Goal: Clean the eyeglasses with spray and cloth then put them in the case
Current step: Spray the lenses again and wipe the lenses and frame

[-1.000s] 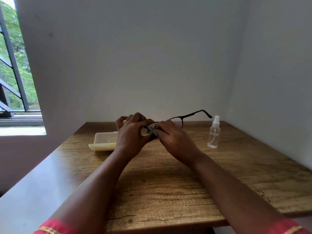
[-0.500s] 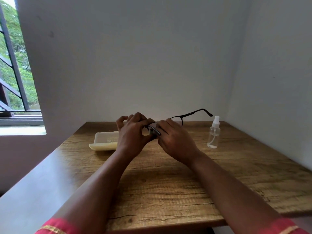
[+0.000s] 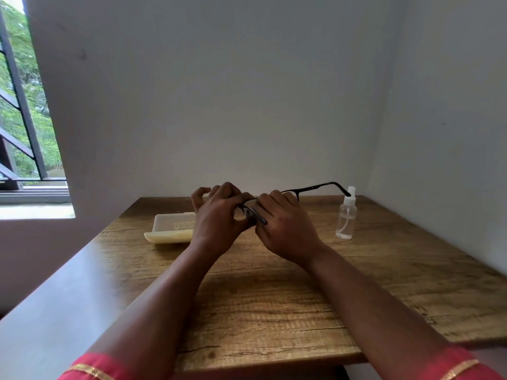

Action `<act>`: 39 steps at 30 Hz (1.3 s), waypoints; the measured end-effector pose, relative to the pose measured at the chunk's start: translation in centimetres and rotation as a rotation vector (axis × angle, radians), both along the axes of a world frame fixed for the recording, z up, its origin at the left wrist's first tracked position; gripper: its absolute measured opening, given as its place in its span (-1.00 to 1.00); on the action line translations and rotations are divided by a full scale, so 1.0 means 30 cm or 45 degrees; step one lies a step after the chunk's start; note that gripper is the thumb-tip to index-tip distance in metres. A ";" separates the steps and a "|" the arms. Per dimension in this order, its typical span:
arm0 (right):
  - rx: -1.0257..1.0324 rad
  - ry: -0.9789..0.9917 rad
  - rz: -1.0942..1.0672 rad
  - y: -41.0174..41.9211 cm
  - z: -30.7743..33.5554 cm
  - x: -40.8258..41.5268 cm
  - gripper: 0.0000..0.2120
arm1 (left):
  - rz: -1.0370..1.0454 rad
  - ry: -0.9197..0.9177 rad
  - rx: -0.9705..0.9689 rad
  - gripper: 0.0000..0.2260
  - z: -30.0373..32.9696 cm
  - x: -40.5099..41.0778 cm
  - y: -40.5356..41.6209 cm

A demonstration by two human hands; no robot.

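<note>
Black-framed eyeglasses are held above the wooden table, one temple arm sticking out to the right. My left hand grips the frame's left end with curled fingers. My right hand grips the frame at its middle, fingers wrapped over the lens. The cloth cannot be made out; the hands hide whatever lies between them. A cream glasses case lies open on the table behind my left hand. A small clear spray bottle with a white nozzle stands upright at the right.
White walls close in the table at the back and right. A barred window is on the left above a sill. Bare wood stretches in front of my forearms to the near edge.
Both hands shifted slightly on the frame, the right hand sliding a little along the lens. The temple arm stays pointing right. Case and bottle have not moved.
</note>
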State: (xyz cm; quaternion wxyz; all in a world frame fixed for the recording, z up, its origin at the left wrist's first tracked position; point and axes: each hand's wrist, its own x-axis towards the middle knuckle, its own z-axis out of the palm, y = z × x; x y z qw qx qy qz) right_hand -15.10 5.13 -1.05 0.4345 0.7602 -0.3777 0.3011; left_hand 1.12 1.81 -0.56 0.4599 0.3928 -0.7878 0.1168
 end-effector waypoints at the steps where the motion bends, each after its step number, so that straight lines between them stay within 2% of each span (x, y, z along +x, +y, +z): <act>1: 0.002 0.010 0.020 -0.001 -0.001 0.000 -0.79 | -0.001 0.011 -0.010 -0.68 0.000 0.004 -0.002; 4: -0.032 0.036 0.027 -0.008 -0.004 -0.004 -0.82 | -0.005 -0.001 -0.024 -0.66 0.000 0.006 -0.002; 11: -0.065 -0.004 -0.166 -0.015 -0.002 -0.014 -0.85 | 0.019 -0.018 -0.030 -0.63 0.000 0.000 0.003; 18: 0.071 -0.005 0.023 -0.001 0.000 -0.008 -0.81 | 0.019 0.010 -0.040 -0.67 -0.001 0.016 -0.005; 22: 0.215 -0.320 0.210 0.010 0.009 -0.010 -0.88 | 0.032 0.042 -0.031 -0.64 0.001 0.022 -0.008; 24: 0.200 -0.423 0.270 0.014 0.014 -0.015 -0.87 | 0.037 0.057 -0.024 -0.62 0.002 0.018 -0.007; 29: 0.070 -0.330 0.233 0.011 0.017 -0.017 -0.82 | 0.057 0.027 -0.015 -0.58 -0.001 0.012 -0.008; 34: 0.171 -0.356 0.245 0.015 0.016 -0.005 -0.77 | 0.059 0.030 -0.013 -0.56 0.003 0.011 -0.006; 39: 0.147 -0.182 0.138 0.006 0.009 -0.015 -0.71 | 0.028 0.045 -0.025 -0.60 0.000 0.012 -0.006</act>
